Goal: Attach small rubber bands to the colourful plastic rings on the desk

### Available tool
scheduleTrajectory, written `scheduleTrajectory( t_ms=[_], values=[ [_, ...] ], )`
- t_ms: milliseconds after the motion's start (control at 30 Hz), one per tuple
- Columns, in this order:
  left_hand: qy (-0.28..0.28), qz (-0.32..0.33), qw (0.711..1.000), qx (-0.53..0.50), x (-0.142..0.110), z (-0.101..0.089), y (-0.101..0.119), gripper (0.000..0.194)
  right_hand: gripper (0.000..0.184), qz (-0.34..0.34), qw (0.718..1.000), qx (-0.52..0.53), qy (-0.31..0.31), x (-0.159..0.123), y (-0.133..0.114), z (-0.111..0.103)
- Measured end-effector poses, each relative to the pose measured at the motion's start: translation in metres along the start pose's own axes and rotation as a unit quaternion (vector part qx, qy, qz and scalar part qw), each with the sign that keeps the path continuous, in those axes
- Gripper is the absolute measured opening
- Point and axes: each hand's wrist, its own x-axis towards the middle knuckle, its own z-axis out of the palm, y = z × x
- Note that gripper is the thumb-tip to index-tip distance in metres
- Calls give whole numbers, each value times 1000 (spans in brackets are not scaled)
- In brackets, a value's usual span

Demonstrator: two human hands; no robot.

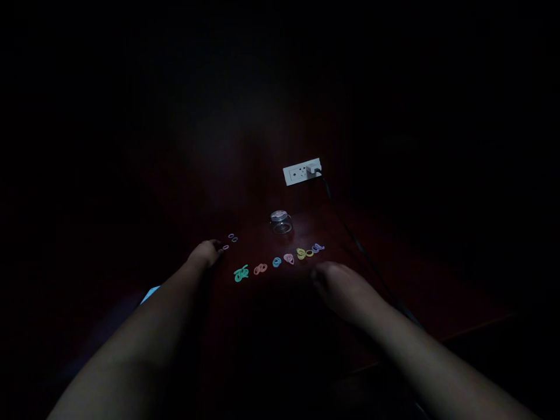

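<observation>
My left hand (205, 255) reaches to the far left of the rings, its shadowed fingertips closed at the edge of a small pale hair tie. Right beside them lies a pink hair tie (226, 247), with a purple one (231, 235) and a greyish one (235, 240) just beyond. Across the table runs a row of small groups: green hair ties (241, 273), orange ones (260, 268), blue ones (277, 262), pink ones (289, 258), yellow ones (301, 254) and purple ones (318, 248). Near the purple group, my right hand (339, 286) hovers or rests with curled fingers; their tips are dark.
A clear lidded jar (281, 223) stands behind the row. On the wall, a white socket panel (297, 174) holds a plug, whose black cable (359, 245) trails down the right. Something bright blue-white (150, 293) shows behind my left forearm. The surroundings are very dark.
</observation>
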Motion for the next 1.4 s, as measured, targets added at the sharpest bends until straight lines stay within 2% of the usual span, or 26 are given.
scheduleTrajectory(
  t_ms=[133,300,400,533,933,1067,1167,1400],
  values=[
    [2,3,1000,-5,4,7,0,41,17,20,992,-120,-21,44,13,-6],
    [-2,18,1000,-23,3,10,-3,34,22,38,987,-148,-42,66,25,15],
    [6,38,999,-28,2,9,-3,32,24,35,987,-151,-35,71,32,26],
    [6,54,998,-29,3,9,-1,31,23,19,985,-172,-22,73,34,29],
    [-2,2,999,40,6,7,8,31,23,44,981,-187,-35,68,23,24],
    [13,-1,1000,10,4,3,14,29,23,29,982,-185,23,68,23,21],
    [39,5,999,-16,-1,-1,23,32,24,8,983,-171,62,70,19,18],
    [89,100,989,-67,-29,-15,63,28,22,-62,987,-143,33,74,19,20]
  ],
)
